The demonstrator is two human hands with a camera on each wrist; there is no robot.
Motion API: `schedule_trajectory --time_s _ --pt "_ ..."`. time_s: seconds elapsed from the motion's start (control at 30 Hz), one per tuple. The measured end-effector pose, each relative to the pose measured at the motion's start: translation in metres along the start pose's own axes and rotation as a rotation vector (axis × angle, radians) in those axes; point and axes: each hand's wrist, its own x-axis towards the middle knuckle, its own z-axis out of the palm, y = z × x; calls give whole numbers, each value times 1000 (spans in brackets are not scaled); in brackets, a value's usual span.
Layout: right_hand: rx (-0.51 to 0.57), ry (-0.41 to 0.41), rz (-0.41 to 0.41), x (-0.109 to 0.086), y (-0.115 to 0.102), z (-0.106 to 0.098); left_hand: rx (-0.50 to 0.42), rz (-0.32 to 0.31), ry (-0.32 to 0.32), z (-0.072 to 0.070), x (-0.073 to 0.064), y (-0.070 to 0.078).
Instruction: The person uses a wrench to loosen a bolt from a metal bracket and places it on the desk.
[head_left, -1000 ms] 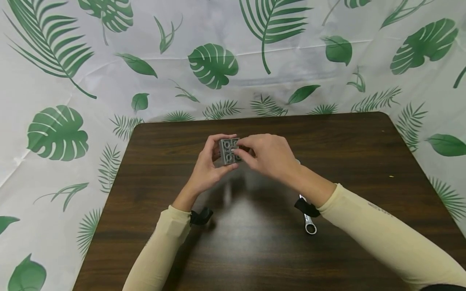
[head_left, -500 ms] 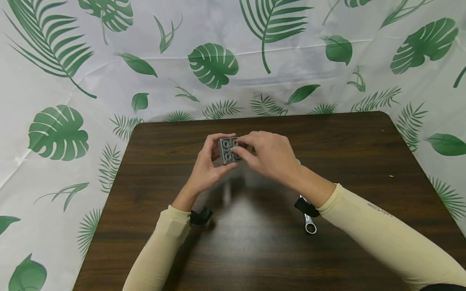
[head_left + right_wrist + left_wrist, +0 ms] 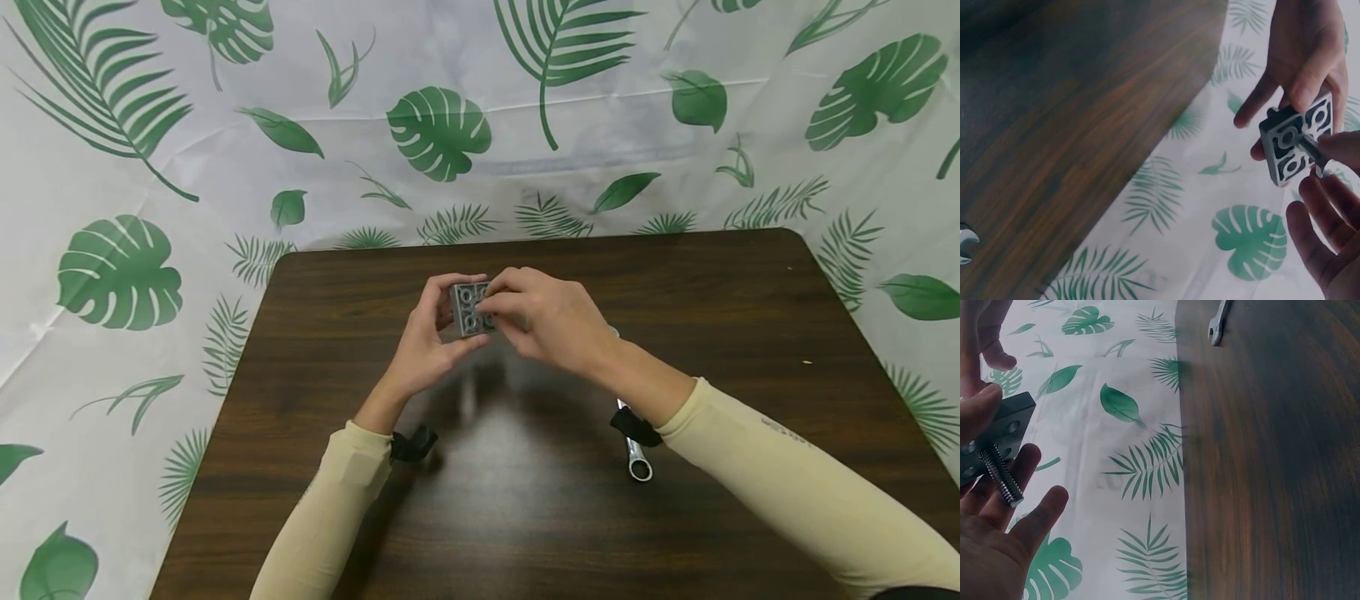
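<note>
My left hand (image 3: 423,337) holds a small grey metal plate (image 3: 463,310) by its edges, tilted up above the table. The plate has ring-shaped recesses on one face and round holes on the other. A bolt (image 3: 1311,150) stands in the middle of the ringed face, and my right hand (image 3: 551,321) pinches its head end between thumb and fingers. From the holed face, a long threaded shank (image 3: 1002,478) sticks out in the left wrist view. The right fingers cover part of the plate in the head view.
A silver wrench (image 3: 638,463) lies on the dark wooden table (image 3: 510,525), partly under my right forearm. A tiny yellow speck (image 3: 807,362) lies at the right. Leaf-printed white cloth (image 3: 525,167) hangs behind the table.
The right fingers have shifted and curled further at the bolt, with the thumb drawn back lower. My left hand and the plate stay almost where they were.
</note>
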Motion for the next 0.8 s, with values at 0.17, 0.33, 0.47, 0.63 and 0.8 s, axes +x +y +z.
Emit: schedule_trajectory --time_s 0.17,0.33,0.47,0.63,0.8 --pt "-37 23 138 1 -3 1 0 12 1 0 0 0" --pt "-58 -6 236 2 -5 0 -15 3 -2 0 0 -1" --pt "-41 -21 167 1 -3 -1 -10 3 0 1 0 -1" --pt "4 -7 35 -1 1 -1 -15 1 -2 1 0 -3" --pt "2 24 87 0 -1 -1 -6 7 1 1 0 -2"
